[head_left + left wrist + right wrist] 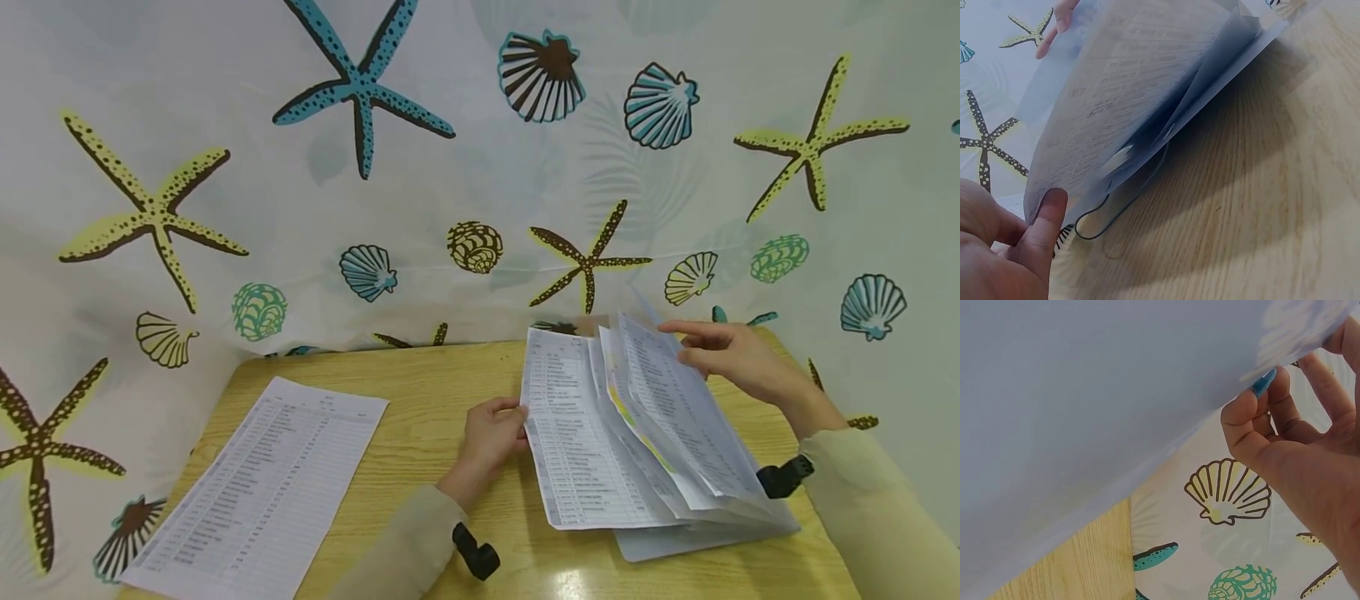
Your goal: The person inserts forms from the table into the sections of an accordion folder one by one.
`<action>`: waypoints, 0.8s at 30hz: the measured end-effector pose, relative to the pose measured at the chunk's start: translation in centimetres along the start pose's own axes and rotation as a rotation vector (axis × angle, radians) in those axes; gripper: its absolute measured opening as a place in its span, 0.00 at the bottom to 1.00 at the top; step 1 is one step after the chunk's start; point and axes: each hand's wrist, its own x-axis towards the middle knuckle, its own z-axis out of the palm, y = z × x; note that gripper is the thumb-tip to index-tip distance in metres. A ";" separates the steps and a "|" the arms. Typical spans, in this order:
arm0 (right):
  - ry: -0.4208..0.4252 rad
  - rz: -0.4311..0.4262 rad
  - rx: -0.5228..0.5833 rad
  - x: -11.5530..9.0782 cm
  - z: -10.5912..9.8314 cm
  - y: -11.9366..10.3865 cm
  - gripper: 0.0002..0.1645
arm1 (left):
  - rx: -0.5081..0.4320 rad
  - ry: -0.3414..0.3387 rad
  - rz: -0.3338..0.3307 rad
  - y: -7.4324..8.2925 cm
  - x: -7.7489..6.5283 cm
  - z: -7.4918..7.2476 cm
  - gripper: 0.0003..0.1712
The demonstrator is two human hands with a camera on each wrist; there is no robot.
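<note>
A pale translucent document folder (675, 546) stands partly open at the right of the table, with printed sheets (573, 442) fanned out of it. My left hand (491, 433) pinches the left edge of the front sheets between thumb and fingers. At the upper right, my right hand (731, 358) holds the top edge of the raised folder cover (1085, 412). A small blue piece (1265, 382) shows at the tip of its thumb. Between the sheets runs a yellow-green strip (626, 412). In the left wrist view a dark elastic cord (1122, 217) loops from the folder's edge.
Another printed sheet (262, 492) lies flat on the left of the wooden table (435, 379). Behind the table hangs a white cloth (420, 208) with starfish and shells. Each wrist bears a black camera, the left camera (476, 554) close over the tabletop.
</note>
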 end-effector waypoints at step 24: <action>0.003 -0.001 0.025 -0.1 -0.2 -0.1 0.31 | -0.032 0.061 0.064 -1.0 -0.2 0.9 0.17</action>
